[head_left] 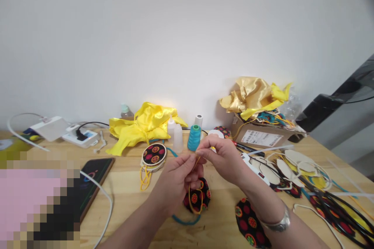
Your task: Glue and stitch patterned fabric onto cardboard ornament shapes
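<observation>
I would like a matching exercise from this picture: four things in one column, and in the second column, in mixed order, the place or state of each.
1. yellow cord
2. silver bracelet
3. gold cloth
4. thread cone

A. on top of the cardboard box
B. upright on the table
C. around the right forearm
D. at the fingertips of the left hand and right hand

Pairs: 1-D, 2-C, 3-A, 4-B

The spool [193,139] stands behind the hands [222,158], between the bottles [178,139] and the box [242,127].
</observation>
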Demonstrator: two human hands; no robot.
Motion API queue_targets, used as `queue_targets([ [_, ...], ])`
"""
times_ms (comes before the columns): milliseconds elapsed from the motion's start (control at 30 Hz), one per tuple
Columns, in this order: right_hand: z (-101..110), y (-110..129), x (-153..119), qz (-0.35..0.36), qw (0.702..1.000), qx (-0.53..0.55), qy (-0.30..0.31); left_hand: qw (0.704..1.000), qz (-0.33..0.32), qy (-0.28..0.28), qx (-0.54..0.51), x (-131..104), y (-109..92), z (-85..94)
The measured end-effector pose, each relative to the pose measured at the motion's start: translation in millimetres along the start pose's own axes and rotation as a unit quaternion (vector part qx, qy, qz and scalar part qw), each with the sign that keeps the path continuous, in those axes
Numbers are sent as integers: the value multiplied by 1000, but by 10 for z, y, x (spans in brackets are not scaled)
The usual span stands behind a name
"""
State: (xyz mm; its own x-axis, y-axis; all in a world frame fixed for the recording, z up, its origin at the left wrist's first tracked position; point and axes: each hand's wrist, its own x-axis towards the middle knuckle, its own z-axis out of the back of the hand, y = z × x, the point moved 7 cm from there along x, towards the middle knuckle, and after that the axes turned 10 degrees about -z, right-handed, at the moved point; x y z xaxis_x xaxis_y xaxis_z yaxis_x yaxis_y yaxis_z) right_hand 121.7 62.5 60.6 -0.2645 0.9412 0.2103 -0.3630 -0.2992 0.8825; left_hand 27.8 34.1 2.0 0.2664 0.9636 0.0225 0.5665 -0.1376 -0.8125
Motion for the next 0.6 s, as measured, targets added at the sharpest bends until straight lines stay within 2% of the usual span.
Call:
queue_targets([
  [133, 19, -72, 12, 3, 1000, 0, -5, 999, 35, -29, -3, -1, 75, 62],
  [467, -24, -144, 17, -7, 1000, 0, 22, 994, 83, -55, -50, 12, 158, 114],
  [533, 59, -171, 58, 3, 1000, -26, 1, 994, 78, -67, -44, 17, 157, 144],
  [600, 237, -237, 125, 5, 992, -113, -60, 994, 65, -82, -30, 26, 145, 176],
])
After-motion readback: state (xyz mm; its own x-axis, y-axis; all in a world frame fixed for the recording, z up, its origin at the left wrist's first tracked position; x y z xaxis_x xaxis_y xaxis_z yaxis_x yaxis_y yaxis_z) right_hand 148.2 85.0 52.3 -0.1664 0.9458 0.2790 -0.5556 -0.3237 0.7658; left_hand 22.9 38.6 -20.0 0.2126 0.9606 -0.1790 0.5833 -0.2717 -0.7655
